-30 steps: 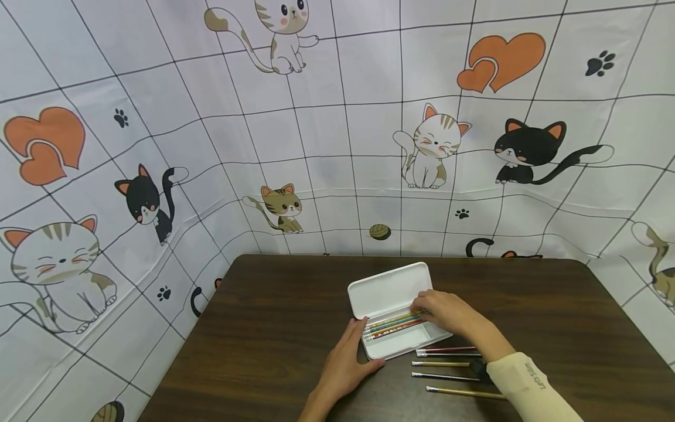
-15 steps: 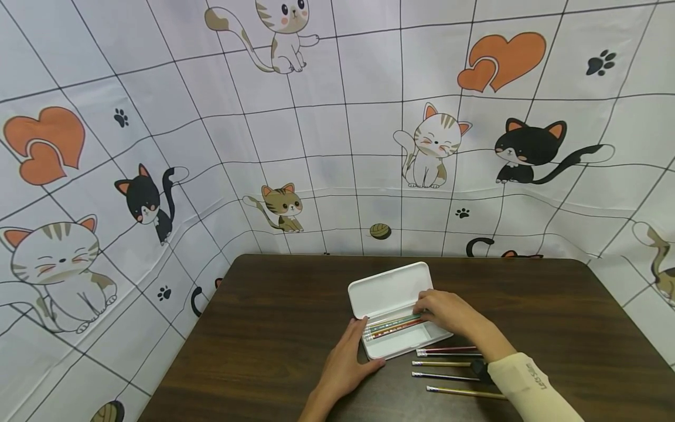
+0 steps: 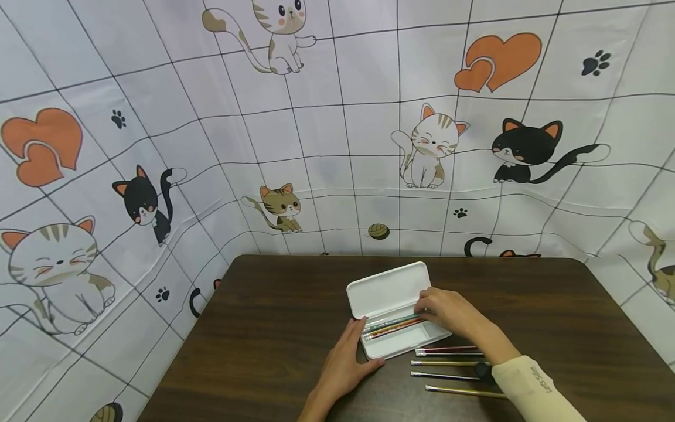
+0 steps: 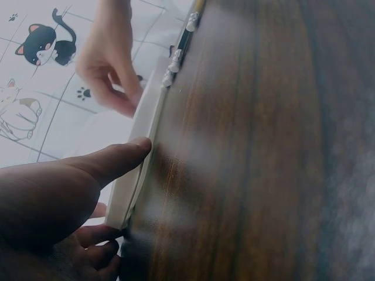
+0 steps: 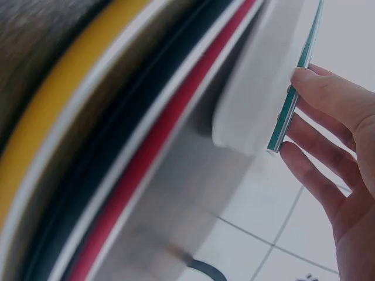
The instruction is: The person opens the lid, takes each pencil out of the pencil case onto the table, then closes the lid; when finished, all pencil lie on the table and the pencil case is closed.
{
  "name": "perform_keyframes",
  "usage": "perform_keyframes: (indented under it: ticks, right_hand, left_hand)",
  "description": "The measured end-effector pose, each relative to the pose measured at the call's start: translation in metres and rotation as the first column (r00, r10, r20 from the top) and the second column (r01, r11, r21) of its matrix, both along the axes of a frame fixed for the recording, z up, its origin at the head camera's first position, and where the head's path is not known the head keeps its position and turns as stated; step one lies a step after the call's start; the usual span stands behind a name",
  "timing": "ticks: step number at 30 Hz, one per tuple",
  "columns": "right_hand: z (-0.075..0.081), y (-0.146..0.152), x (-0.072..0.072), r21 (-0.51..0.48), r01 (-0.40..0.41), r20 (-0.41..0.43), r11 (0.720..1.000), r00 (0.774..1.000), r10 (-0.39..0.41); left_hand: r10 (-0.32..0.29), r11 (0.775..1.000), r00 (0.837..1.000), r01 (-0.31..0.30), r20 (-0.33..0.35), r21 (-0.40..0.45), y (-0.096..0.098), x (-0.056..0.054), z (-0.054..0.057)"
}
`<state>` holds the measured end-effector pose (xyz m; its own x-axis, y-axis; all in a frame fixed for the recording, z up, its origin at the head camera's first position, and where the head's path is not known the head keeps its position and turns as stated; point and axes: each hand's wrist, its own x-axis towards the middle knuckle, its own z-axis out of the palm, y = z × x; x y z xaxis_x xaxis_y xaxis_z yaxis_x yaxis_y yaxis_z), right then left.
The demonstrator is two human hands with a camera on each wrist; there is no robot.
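Note:
A white pencil case [image 3: 391, 350] lies on the table with its lid [image 3: 389, 291] raised at the back. My left hand [image 3: 344, 364] holds its left end, the thumb against the front wall and the fingers around the side. My right hand [image 3: 448, 312] is over the right part of the case. In the right wrist view it pinches a teal pencil [image 5: 287, 111] between thumb and fingers. Several pencils [image 3: 390, 330], one of them orange, lie lengthwise in the case, their right ends partly hidden by the right hand.
Several loose pencils lie on the dark wooden table [image 3: 274, 328] in front of the case, among them a red one [image 3: 448, 350], a black one [image 3: 443, 375] and a gold one [image 3: 464, 392]. My right forearm covers their right ends. A cat-patterned sheet [image 3: 337, 135] hangs behind.
The yellowish pencil at the back of the case no longer shows; a teal one is now rearmost. My right hand has shifted very slightly right. The left hand keeps its place.

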<state>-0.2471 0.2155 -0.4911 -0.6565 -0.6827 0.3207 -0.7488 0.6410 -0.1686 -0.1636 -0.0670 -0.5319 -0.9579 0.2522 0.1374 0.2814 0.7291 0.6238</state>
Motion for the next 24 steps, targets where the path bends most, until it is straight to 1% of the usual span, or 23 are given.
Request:
perform_keyframes:
  ticks: [3,6,9,13,17,22,24]
  right_hand:
    - [0.006,0.006,0.006,-0.006,0.029,-0.018,1.000,0.999,-0.029]
    - [0.014,0.017,0.015,-0.031,0.048,-0.021,0.998,0.999,-0.049]
    - [0.021,0.033,0.027,-0.072,0.044,-0.034,0.996,0.998,-0.046]
    - [0.028,0.059,0.042,-0.104,0.051,-0.073,0.993,0.996,-0.059]
    - [0.027,0.085,0.054,-0.105,0.089,-0.112,0.991,0.989,-0.101]
    - [0.022,0.112,0.065,-0.107,0.133,-0.117,0.985,0.982,-0.145]
    - [0.021,0.119,0.068,-0.107,0.146,-0.104,0.983,0.982,-0.157]
  left_hand:
    - [0.005,1.000,1.000,-0.005,0.006,-0.002,0.000,0.000,0.000]
    - [0.006,1.000,1.000,-0.006,0.001,-0.009,0.000,0.001,0.000]
    - [0.003,1.000,1.000,-0.003,-0.007,-0.012,0.000,0.001,0.000]
    - [0.000,1.000,1.000,-0.001,-0.016,-0.018,0.000,0.000,0.001]
    - [0.003,1.000,1.000,-0.003,-0.019,-0.029,0.000,0.001,0.002]
    - [0.001,0.999,1.000,-0.001,-0.008,-0.034,0.000,0.002,0.002]
    - [0.002,1.000,1.000,-0.002,0.002,-0.026,0.000,0.003,0.003]
